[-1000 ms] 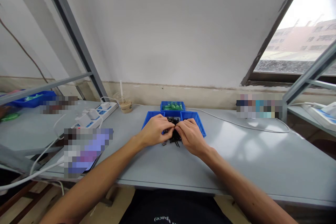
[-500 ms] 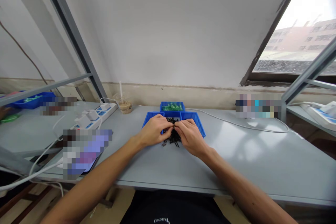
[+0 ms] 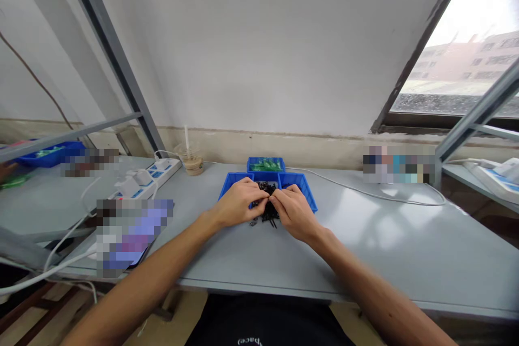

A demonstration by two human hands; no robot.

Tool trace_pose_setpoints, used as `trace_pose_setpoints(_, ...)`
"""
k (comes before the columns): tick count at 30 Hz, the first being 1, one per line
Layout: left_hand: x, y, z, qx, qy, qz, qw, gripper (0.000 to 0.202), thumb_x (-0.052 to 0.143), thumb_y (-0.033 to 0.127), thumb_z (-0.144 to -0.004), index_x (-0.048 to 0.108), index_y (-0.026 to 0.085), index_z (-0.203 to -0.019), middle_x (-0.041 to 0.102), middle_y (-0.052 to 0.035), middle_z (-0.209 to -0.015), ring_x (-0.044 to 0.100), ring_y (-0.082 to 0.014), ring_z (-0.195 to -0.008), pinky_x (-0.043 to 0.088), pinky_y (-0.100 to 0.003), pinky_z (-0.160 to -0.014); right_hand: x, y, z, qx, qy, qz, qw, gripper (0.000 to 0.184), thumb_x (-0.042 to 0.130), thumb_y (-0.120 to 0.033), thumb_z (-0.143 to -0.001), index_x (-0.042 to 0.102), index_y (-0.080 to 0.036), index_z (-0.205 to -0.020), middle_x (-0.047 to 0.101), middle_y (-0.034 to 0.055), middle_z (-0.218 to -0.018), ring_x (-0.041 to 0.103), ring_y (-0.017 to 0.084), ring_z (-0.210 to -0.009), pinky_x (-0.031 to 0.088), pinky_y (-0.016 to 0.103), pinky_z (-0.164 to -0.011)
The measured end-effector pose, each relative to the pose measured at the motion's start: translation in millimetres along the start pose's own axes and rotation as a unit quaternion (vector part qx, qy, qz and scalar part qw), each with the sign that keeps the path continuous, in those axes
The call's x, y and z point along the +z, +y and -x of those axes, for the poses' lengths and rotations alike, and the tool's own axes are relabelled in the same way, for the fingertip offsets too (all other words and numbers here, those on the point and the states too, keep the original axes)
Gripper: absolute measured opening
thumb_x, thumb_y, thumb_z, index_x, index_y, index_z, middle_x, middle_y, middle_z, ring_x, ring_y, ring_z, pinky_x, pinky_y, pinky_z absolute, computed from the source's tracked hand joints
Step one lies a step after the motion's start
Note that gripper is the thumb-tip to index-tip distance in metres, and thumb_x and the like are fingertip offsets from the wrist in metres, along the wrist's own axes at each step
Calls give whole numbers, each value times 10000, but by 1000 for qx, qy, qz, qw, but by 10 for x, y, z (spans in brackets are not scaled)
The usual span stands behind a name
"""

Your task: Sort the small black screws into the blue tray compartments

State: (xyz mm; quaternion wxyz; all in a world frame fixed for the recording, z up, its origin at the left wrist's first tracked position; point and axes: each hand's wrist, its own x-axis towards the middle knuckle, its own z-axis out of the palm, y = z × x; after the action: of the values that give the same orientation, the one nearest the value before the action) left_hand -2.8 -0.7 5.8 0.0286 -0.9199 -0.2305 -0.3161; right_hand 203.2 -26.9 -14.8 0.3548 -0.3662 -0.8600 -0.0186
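Note:
My left hand (image 3: pixel 242 201) and my right hand (image 3: pixel 294 211) meet fingertip to fingertip over a heap of small dark parts (image 3: pixel 268 213). Both are pinched closed; whatever sits between the fingertips is too small to make out. Beneath them the dark parts, some long and thin like screws, spread on the table between two blue bins. The left blue bin (image 3: pixel 227 183) is partly covered by my left hand. Beyond my right hand stands the right blue bin (image 3: pixel 306 188). Behind the heap, a further blue bin (image 3: pixel 251 166) holds green pieces (image 3: pixel 266 164).
On the left of the grey table (image 3: pixel 365 265) lie a phone (image 3: pixel 140 238) and a white power strip (image 3: pixel 162 173) with chargers. A plastic cup with a straw (image 3: pixel 193 163) stands by the wall. A white cable (image 3: pixel 365 190) runs along the right back. Metal posts frame both sides.
The fingertips of both hands have shifted slightly at the pinch, and the small shiny bit between them is now hidden. The bins and the heap have stayed in place.

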Motion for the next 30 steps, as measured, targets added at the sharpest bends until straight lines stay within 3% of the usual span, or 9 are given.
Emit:
trace_pose_setpoints(8,-21,6,-8,-31,20,-10,999,172,549,220,-959,702,178,-891,702,-16,-762,636,-160,-741,455,-340,-820,-18,-7,5,-3,15,-9,1000,173,362,-212,-1083,535,-196,-1075,734,50,-926,648,187,-794,353,354,-829)
trace_pose_setpoints(18,-13,-1,-6,-19,-13,-1,1000,195,514,216,-979,690,172,-909,688,-22,-769,629,-161,-746,460,-338,-822,-1,0,10,-13,8,-12,1000,213,341,-203,-1088,547,-198,-1034,718,45,-907,619,182,-794,345,345,-808)
trace_pose_setpoints(26,1,9,-8,-12,-12,-1,1000,196,513,213,-980,694,175,-914,688,-19,-761,628,-158,-734,465,-336,-823,-6,5,-2,-2,-5,-18,1000,310,318,-231,-1096,486,-213,-836,667,14,-762,557,160,-663,331,341,-770)
trace_pose_setpoints(30,-16,9,-8,-27,-7,-8,1000,186,529,222,-973,695,173,-905,693,-22,-771,632,-163,-747,458,-345,-824,-43,-12,-5,9,8,-30,999,165,381,-223,-1079,532,-204,-1014,701,19,-826,607,173,-721,338,347,-805)
